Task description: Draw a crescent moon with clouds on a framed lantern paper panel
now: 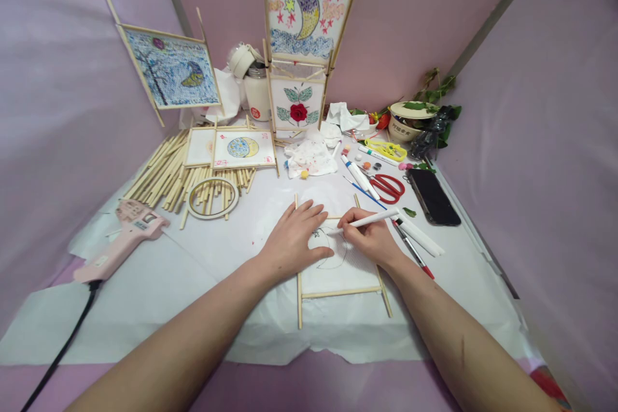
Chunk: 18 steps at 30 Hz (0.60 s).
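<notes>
Forearms [193, 335] reach over the counter [232, 315]; the right hand [369, 237] pinches a white pen [371, 218] above the framed sheet [333, 278], whose left side lies under the left hand [298, 238], empty, fingers slightly spread.

At left-centre, the sticks [159, 170] look like pale, matt wood. The glue gun [123, 241], lower left, is smooth pink plastic. Right of centre, the scissors [389, 188] have red plastic handles; the phone [434, 197] has a glossy black face.
</notes>
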Each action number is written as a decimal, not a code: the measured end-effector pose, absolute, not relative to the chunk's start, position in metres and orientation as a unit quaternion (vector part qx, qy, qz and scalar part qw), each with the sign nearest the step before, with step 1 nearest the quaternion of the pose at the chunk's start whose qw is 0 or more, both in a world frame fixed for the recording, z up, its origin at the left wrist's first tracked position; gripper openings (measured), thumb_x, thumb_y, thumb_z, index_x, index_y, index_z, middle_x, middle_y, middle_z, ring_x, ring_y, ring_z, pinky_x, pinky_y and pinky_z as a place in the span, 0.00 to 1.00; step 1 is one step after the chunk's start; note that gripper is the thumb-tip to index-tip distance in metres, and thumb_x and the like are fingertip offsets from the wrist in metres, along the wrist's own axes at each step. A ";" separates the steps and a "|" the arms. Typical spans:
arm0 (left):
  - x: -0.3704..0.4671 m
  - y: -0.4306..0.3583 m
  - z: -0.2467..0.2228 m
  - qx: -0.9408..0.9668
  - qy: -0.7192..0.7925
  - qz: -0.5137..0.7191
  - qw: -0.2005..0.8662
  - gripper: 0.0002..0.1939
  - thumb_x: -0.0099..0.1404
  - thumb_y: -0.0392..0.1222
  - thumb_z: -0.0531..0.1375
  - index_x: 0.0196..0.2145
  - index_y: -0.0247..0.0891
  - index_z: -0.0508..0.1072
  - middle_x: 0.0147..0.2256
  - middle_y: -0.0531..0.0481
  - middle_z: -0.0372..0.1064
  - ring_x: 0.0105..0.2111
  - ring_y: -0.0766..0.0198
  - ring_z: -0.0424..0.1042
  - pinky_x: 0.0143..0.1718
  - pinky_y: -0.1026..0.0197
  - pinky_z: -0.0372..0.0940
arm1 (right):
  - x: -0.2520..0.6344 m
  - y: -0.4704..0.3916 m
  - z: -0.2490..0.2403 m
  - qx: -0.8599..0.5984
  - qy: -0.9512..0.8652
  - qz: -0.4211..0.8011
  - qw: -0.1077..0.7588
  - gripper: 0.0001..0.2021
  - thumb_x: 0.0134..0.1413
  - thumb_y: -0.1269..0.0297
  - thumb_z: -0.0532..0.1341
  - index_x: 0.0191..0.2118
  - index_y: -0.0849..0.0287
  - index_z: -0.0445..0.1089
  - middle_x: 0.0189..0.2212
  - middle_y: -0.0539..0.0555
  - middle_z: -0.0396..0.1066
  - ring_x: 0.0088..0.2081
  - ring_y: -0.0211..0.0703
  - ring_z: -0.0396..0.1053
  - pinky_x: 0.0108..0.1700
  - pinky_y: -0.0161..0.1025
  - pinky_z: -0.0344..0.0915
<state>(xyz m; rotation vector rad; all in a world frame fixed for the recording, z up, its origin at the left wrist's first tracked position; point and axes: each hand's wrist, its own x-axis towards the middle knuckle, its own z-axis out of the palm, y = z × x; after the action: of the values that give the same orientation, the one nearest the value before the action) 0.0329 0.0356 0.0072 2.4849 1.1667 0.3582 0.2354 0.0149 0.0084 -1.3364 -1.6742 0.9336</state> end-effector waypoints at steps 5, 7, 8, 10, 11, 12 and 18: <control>0.033 0.036 0.007 0.880 0.416 0.130 0.189 0.36 0.59 0.57 0.64 0.61 0.42 0.62 0.64 0.47 0.54 0.66 0.51 0.46 0.66 0.45 0.41 | 0.236 0.015 0.007 -0.534 -0.654 0.363 0.394 0.04 0.48 0.70 0.57 0.29 0.58 0.69 0.22 0.47 0.66 0.23 0.35 0.59 0.26 0.33 0.55; 0.033 0.036 0.006 0.880 0.415 0.131 0.190 0.36 0.59 0.57 0.64 0.61 0.42 0.62 0.64 0.47 0.54 0.66 0.51 0.46 0.66 0.45 0.41 | 0.237 0.015 0.006 -0.533 -0.658 0.358 0.394 0.04 0.48 0.70 0.57 0.29 0.58 0.69 0.23 0.48 0.67 0.23 0.35 0.59 0.26 0.33 0.56; 0.033 0.036 0.006 0.880 0.415 0.131 0.190 0.36 0.59 0.57 0.64 0.61 0.42 0.62 0.64 0.47 0.54 0.66 0.51 0.46 0.66 0.45 0.41 | 0.237 0.015 0.006 -0.531 -0.659 0.357 0.395 0.04 0.48 0.70 0.57 0.29 0.58 0.69 0.23 0.48 0.67 0.24 0.35 0.60 0.27 0.33 0.56; 0.033 0.036 0.006 0.881 0.415 0.130 0.188 0.36 0.59 0.56 0.64 0.61 0.42 0.62 0.64 0.47 0.54 0.66 0.50 0.46 0.66 0.44 0.41 | 0.237 0.015 0.006 -0.530 -0.659 0.359 0.396 0.04 0.48 0.70 0.57 0.29 0.58 0.69 0.24 0.48 0.68 0.24 0.36 0.60 0.27 0.33 0.56; 0.033 0.036 0.006 0.881 0.416 0.129 0.187 0.36 0.59 0.56 0.64 0.61 0.42 0.62 0.64 0.47 0.54 0.66 0.50 0.46 0.66 0.44 0.41 | 0.237 0.016 0.006 -0.530 -0.659 0.359 0.396 0.04 0.48 0.70 0.57 0.29 0.58 0.69 0.24 0.48 0.67 0.24 0.36 0.60 0.27 0.33 0.56; 0.034 0.036 0.007 0.881 0.416 0.127 0.187 0.36 0.59 0.56 0.64 0.61 0.42 0.62 0.64 0.47 0.54 0.66 0.50 0.46 0.66 0.44 0.42 | 0.237 0.016 0.006 -0.529 -0.659 0.359 0.396 0.04 0.48 0.70 0.57 0.29 0.58 0.69 0.24 0.48 0.67 0.24 0.36 0.60 0.27 0.33 0.56; 0.034 0.036 0.007 0.880 0.419 0.124 0.188 0.36 0.59 0.57 0.64 0.61 0.42 0.62 0.64 0.46 0.54 0.66 0.50 0.46 0.66 0.43 0.42 | 0.237 0.015 0.007 -0.535 -0.656 0.349 0.403 0.04 0.48 0.70 0.57 0.27 0.58 0.68 0.22 0.47 0.65 0.24 0.35 0.59 0.26 0.33 0.55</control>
<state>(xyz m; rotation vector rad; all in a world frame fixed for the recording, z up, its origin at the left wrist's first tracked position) 0.0336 0.0363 0.0072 2.4758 1.1780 0.3485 0.2366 0.0155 0.0075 -1.3520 -1.6567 0.8806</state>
